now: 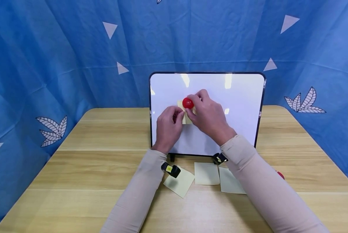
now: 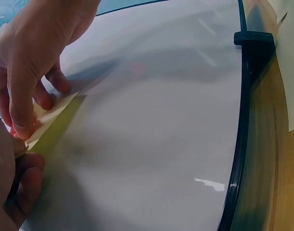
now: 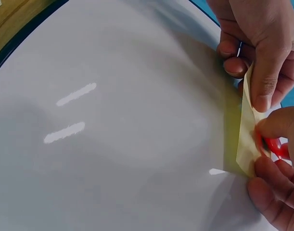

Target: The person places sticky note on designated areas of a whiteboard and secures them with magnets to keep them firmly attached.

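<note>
A small whiteboard (image 1: pixel 238 126) with a black frame stands upright on the table. Against its face is a pale yellow sticky note (image 1: pixel 188 120), its lower part lifted off the surface in the right wrist view. My left hand (image 1: pixel 168 127) pinches the note's left side between thumb and fingers. With thumb and fingertips, my right hand (image 1: pixel 211 116) grips a round red magnet (image 1: pixel 187 103) over the front of the note. In the right wrist view, the magnet (image 3: pixel 274 145) is partly covered by the right fingers. The note's upper part is mostly hidden by both hands.
Three more pale notes lie on the wooden table before the board: a tilted one (image 1: pixel 179 185), a middle one (image 1: pixel 206 174) and one (image 1: pixel 230 182) partly under the right forearm. A red thing (image 1: pixel 280 175) peeks out beyond that forearm. Behind hangs a blue curtain (image 1: pixel 209 35).
</note>
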{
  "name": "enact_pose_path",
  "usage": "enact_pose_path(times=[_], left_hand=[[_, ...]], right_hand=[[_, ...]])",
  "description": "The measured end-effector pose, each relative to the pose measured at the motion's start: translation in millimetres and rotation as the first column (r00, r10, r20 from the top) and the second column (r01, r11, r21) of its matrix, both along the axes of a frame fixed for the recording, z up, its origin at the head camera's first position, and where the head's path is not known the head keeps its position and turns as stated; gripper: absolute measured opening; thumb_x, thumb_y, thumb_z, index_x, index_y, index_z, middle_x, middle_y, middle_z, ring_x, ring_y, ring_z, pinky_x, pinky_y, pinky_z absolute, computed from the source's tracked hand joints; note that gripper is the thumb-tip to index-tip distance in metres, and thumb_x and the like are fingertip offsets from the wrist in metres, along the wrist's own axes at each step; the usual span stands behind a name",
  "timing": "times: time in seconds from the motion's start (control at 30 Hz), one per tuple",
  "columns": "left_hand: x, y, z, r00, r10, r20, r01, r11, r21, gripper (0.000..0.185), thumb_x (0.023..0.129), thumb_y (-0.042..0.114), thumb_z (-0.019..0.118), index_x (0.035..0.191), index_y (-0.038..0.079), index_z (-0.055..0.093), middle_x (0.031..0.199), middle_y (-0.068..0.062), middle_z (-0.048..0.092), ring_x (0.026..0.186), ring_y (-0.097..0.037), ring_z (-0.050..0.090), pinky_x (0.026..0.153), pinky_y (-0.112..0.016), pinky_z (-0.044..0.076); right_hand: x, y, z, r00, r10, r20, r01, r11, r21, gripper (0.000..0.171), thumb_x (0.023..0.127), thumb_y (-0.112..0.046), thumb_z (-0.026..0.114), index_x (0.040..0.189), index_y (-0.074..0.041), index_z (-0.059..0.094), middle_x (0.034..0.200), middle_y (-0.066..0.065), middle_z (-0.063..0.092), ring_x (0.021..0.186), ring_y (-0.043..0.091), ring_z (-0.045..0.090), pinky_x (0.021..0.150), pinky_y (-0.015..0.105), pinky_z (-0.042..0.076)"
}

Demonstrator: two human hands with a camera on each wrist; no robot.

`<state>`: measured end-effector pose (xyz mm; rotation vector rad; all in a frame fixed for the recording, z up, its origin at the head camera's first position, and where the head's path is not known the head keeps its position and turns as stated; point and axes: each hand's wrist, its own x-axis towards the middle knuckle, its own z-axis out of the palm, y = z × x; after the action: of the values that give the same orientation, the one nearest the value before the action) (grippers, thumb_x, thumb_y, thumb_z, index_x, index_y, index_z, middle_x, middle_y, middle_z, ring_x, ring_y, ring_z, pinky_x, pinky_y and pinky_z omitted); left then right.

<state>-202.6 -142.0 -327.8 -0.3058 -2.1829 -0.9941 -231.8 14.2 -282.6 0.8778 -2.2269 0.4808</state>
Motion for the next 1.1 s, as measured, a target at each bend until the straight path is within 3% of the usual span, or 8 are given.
enact_pose_path(times=[0.67, 1.1], left_hand=[[1.5, 0.0, 0.9, 1.000, 0.011, 0.005, -0.011, 1.000, -0.003, 0.015, 0.098, 0.018, 0.067, 0.107, 0.006, 0.066, 0.090, -0.004, 0.062, 0.077, -0.014, 0.055, 0.066, -0.024, 0.052], [1.1, -1.8, -0.2, 1.000, 0.010, 0.020, -0.010, 1.000, -0.013, 0.015, 0.097, 0.018, 0.066, 0.106, 0.006, 0.066, 0.077, -0.001, 0.060, 0.068, -0.012, 0.054, 0.060, -0.023, 0.050]], right_hand=[[0.3, -1.9, 1.2, 0.999, -0.029, 0.012, 0.029, 1.000, 0.002, 0.051, 0.078, -0.022, 0.087, 0.120, -0.003, 0.065, 0.109, 0.018, 0.057, 0.082, 0.027, 0.068, 0.072, 0.039, 0.060], [2.3, 0.8, 1.3, 1.000, -0.022, 0.003, 0.022, 1.000, -0.019, 0.046, 0.081, -0.021, 0.084, 0.119, -0.003, 0.066, 0.108, 0.017, 0.057, 0.069, 0.023, 0.063, 0.065, 0.037, 0.059]])
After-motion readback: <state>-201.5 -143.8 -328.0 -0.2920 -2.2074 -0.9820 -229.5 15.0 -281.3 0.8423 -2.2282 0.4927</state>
